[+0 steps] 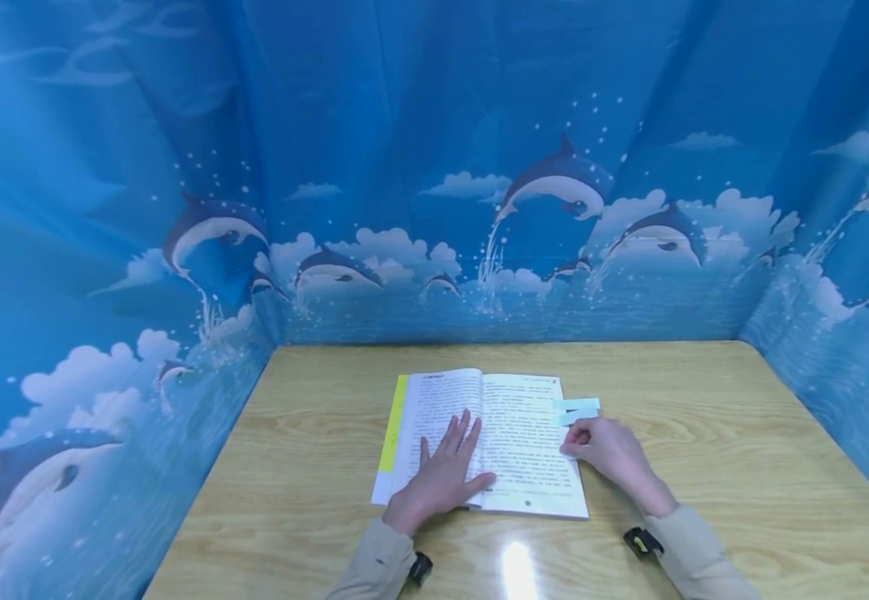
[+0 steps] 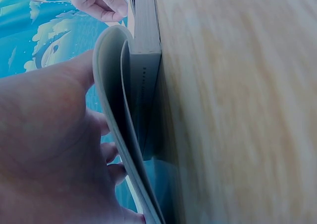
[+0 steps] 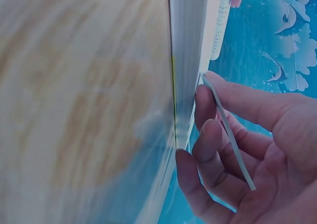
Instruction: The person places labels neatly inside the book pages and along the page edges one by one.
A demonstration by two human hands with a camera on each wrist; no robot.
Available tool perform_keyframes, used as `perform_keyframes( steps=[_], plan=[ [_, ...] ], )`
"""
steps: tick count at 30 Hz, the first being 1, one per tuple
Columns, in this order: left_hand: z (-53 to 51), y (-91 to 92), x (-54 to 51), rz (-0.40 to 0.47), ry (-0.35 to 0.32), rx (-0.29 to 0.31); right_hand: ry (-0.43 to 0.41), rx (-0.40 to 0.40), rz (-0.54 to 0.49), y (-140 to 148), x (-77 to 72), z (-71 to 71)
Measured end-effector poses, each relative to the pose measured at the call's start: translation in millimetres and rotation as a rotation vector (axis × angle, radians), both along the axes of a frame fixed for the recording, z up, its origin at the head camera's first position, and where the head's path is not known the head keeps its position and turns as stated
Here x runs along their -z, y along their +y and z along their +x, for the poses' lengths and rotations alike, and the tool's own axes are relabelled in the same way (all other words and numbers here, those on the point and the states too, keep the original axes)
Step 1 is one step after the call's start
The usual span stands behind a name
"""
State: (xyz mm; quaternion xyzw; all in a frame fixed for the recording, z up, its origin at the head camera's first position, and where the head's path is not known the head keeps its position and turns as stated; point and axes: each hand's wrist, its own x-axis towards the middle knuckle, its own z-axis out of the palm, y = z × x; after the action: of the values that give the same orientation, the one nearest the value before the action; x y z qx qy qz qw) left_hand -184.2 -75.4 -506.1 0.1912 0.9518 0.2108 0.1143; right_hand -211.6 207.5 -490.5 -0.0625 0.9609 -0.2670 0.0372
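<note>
An open book lies on the table, its pages covered in print and a yellow strip showing along its left edge. My left hand rests with spread fingers on the left page, the thumb reaching across the spine. At the right page's outer edge, light blue sticky notes stick out past the paper. Just below them, my right hand pinches another sticky note between thumb and index finger. That note appears edge-on as a thin pale strip in the right wrist view, its tip at the page edge.
The wooden table extends around the book on all sides. A blue curtain printed with dolphins stands along its back and sides. Dark wrist devices sit at both sleeves.
</note>
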Motion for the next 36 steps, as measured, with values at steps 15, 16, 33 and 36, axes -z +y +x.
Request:
perform_keyframes(
  steps=[15, 16, 33, 36],
  plan=[
    [0.7, -0.4, -4.6, 0.006, 0.015, 0.014, 0.030, 0.002, 0.084, -5, -1.8, 0.5],
    [0.6, -0.4, -4.8, 0.002, 0.012, 0.013, 0.039, -0.005, 0.098, -4, -1.6, 0.3],
    [2.6, -1.0, -4.4, -0.013, 0.073, 0.014, -0.035, -0.046, 0.156, 8, 2.3, -2.8],
    [2.9, -1.5, -3.3, 0.006, 0.089, 0.025, -0.048, -0.039, 0.153, 10, 2.5, -2.0]
  ],
)
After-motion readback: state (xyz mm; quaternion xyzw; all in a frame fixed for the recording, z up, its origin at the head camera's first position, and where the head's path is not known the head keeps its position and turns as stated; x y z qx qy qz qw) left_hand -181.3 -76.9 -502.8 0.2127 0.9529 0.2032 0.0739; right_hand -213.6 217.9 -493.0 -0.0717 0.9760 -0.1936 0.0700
